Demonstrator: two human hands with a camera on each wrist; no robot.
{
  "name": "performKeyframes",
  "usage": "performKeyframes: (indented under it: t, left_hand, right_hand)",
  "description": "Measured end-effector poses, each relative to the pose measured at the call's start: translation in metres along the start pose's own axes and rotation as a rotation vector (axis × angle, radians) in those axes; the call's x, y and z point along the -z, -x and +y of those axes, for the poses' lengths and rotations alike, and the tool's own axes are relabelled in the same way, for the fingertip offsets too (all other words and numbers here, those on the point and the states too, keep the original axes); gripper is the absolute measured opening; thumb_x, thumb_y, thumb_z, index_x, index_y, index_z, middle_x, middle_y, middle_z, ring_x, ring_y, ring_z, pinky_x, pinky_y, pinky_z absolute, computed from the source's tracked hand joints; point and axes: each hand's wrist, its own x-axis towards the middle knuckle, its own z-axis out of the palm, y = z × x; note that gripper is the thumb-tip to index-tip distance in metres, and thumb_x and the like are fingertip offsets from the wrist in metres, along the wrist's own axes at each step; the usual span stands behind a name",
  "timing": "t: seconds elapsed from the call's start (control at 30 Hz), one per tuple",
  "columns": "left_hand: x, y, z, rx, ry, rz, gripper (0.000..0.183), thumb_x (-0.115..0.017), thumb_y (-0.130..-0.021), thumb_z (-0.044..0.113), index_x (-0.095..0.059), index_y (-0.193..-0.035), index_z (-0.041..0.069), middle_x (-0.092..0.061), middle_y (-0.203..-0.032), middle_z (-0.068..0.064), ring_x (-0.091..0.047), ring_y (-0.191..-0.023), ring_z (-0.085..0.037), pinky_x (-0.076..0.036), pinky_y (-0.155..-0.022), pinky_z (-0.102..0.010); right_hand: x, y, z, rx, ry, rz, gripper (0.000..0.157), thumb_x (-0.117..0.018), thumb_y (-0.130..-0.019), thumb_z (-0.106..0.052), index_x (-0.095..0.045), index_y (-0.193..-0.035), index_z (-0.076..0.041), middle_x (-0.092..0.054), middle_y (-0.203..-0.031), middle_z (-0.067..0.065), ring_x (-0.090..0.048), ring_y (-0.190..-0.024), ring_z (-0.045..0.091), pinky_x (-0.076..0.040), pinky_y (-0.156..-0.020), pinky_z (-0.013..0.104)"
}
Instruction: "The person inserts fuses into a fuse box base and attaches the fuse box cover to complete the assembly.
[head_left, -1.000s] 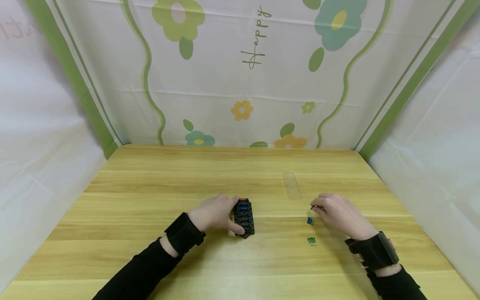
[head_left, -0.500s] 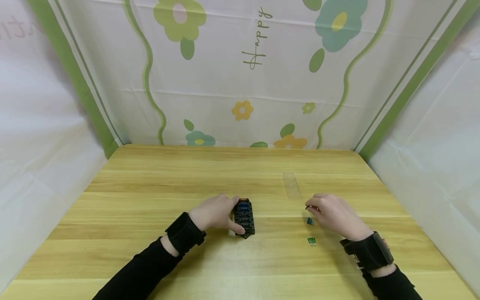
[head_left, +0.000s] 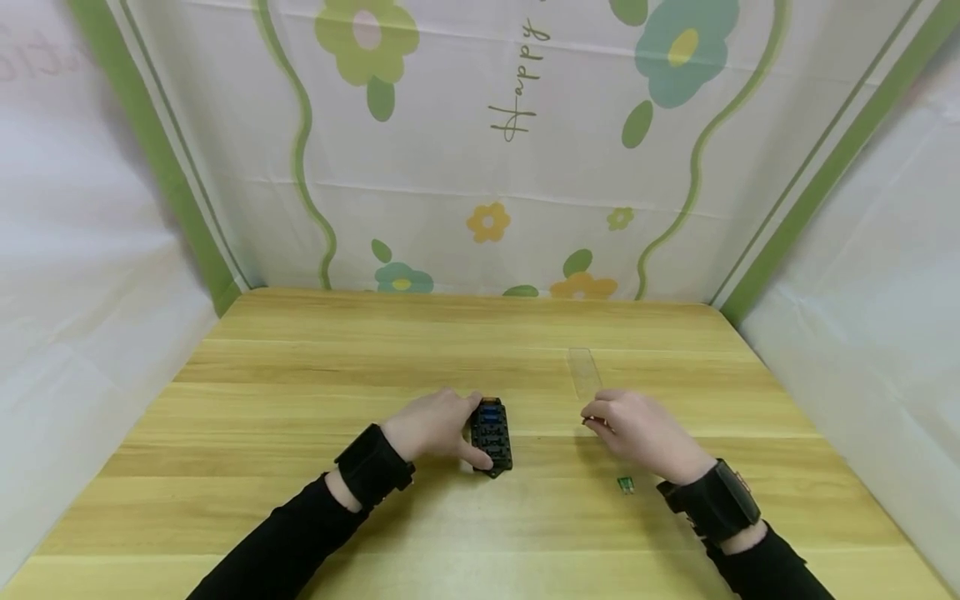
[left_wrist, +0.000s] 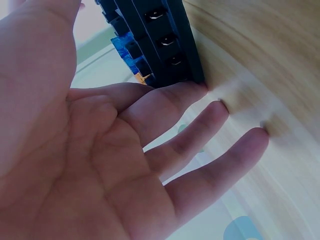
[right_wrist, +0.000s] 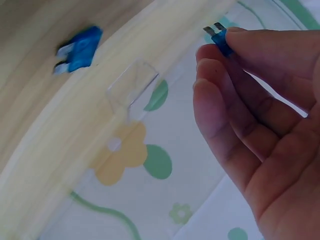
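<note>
My left hand (head_left: 435,427) holds the black fuse box (head_left: 493,446) by its left side, thumb at the near end and index finger at the far end. An orange fuse and blue ones sit at the box's far end; metal-lined slots show in its side in the left wrist view. Between thumb and fingertips, my right hand (head_left: 637,432) pinches a blue blade fuse (right_wrist: 222,43), its two metal prongs pointing out. On the table lies another blue blade fuse (right_wrist: 84,50), hidden behind the right hand in the head view. A green blade fuse (head_left: 626,484) lies nearer the front.
Beyond the right hand, a clear plastic cover (head_left: 583,372) lies flat on the wooden table (head_left: 337,350). Around the table's back and sides hang white cloth walls (head_left: 420,150), printed with flowers at the back.
My right hand has moved left toward the fuse box with the fuse it pinches, passing over the blue fuse on the table. The left hand keeps its hold on the box.
</note>
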Motion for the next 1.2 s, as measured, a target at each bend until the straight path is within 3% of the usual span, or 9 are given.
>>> performKeyframes:
  t: [0.53, 0.93, 1.2]
  left_hand:
    - [-0.002, -0.001, -0.002, 0.017, 0.012, -0.005, 0.103, -0.07, -0.073, 0.062, -0.032, -0.148, 0.002, -0.039, -0.056, 0.006, -0.037, -0.051, -0.009, -0.04, -0.066, -0.026]
    - [0.0, -0.004, -0.002, 0.015, -0.014, 0.005, 0.103, -0.071, -0.071, 0.064, -0.037, -0.145, 0.002, -0.05, -0.074, 0.003, -0.047, -0.065, -0.01, -0.041, -0.066, -0.025]
    - [-0.001, -0.004, -0.003, 0.008, -0.02, 0.011, 0.101, -0.071, -0.071, 0.064, -0.039, -0.144, 0.002, -0.052, -0.08, 0.003, -0.048, -0.067, -0.011, -0.041, -0.066, -0.025]
  right_hand:
    - [-0.007, -0.028, -0.019, 0.075, -0.031, -0.034, 0.008, -0.068, -0.087, -0.01, -0.072, -0.093, -0.011, -0.06, -0.084, -0.004, -0.058, -0.073, 0.006, -0.046, -0.063, 0.021]
    - [-0.006, -0.05, -0.039, 0.136, -0.053, -0.021, 0.007, -0.066, -0.088, -0.01, -0.072, -0.091, -0.012, -0.056, -0.079, -0.006, -0.055, -0.068, 0.005, -0.045, -0.061, 0.019]
    - [-0.006, -0.061, -0.051, 0.162, -0.069, -0.041, 0.008, -0.064, -0.089, -0.008, -0.07, -0.092, -0.012, -0.048, -0.076, -0.008, -0.043, -0.061, 0.003, -0.038, -0.057, 0.017]
